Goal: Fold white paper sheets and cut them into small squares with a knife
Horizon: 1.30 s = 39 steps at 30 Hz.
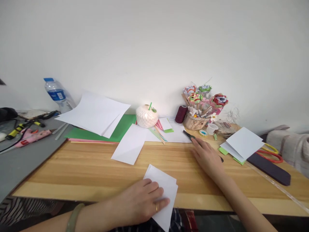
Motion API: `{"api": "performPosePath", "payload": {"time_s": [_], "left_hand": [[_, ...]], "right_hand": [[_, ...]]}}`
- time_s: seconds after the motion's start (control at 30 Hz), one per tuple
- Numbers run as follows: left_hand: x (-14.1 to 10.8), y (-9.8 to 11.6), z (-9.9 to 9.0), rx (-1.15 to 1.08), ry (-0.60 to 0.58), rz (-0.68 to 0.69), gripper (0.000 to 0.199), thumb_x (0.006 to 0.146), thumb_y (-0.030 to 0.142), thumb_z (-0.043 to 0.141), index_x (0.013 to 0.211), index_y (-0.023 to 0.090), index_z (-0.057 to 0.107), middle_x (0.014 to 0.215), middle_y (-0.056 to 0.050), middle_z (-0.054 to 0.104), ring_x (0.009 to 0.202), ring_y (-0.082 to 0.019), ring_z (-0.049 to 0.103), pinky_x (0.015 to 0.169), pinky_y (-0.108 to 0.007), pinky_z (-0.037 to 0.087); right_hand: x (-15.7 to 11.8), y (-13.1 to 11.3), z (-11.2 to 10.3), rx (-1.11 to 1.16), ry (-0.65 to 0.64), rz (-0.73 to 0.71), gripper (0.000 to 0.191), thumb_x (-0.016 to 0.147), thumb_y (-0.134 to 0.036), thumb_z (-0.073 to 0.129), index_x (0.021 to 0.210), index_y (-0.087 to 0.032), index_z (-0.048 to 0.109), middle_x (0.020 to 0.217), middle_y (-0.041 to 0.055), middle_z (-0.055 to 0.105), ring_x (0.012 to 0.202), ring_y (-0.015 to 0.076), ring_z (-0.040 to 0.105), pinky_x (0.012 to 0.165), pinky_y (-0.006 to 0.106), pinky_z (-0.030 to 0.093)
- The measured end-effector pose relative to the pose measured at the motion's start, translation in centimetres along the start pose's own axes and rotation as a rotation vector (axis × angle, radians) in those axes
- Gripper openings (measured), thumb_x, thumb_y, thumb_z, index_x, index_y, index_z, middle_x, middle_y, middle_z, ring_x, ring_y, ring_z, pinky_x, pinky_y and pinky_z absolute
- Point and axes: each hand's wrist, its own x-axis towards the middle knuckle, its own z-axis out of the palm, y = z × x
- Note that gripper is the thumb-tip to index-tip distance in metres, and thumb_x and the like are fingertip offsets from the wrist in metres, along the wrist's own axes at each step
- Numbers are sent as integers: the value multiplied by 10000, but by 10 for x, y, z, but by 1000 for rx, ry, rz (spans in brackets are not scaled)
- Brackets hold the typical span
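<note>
My left hand (pixel 145 201), closed on a small stack of white paper (pixel 166 188), holds it at the table's front edge, with one corner hanging over. The thumb lies over the sheets and the fingers are curled. Farther right, my right hand (pixel 205 156) has its fingers over a long black tool (pixel 187 134) on the tabletop. The tool's front end sticks out past the fingertips and its rear end shows beyond the hand; its middle is covered and its exact kind is unclear. A white paper rectangle (pixel 129 145) lies left of the hands.
Large white sheets (pixel 94 112) lie over green paper (pixel 127 129). Along the wall stand a white round ornament (pixel 146 116), a dark thread spool (pixel 181 114) and a basket of paper flowers (pixel 195 122). Cut white squares (pixel 244 143) and scissors (pixel 271 156) lie right; a pink glue gun (pixel 32 137) left.
</note>
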Motion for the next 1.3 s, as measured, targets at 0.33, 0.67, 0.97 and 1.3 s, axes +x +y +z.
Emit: {"api": "performPosePath", "payload": {"time_s": [0.33,0.67,0.97,1.3], "left_hand": [[7,-39,-26,126,387,106,169,894,146,447,956,176,602,761,-27,644,758,-133,603,723,-273,502],[-16,-69,-36,170,622,115,183,858,92,504,997,166,596,699,7,660,669,-121,630,631,-238,536],[-66,-135,-13,194,-35,-247,449,900,50,359,1276,283,439,1297,-27,518,1259,-178,398,1054,-454,285],[-19,-65,-17,83,90,-200,339,934,245,372,1222,120,499,1252,-90,553,1193,-201,471,993,-339,370]], "right_hand": [[-41,-79,-30,618,-22,-517,604,816,-543,470,1308,-197,419,1172,131,585,1072,203,557,855,324,485],[-8,-111,-13,476,226,-504,535,830,-63,369,1348,-193,346,1195,125,579,1048,173,578,774,308,522],[-8,-68,-9,279,172,-579,295,873,-82,388,1073,-138,597,1004,116,670,965,202,613,796,366,518],[-40,-69,-19,263,87,-593,180,846,-118,451,850,-158,626,920,73,693,916,210,631,799,391,510]]}}
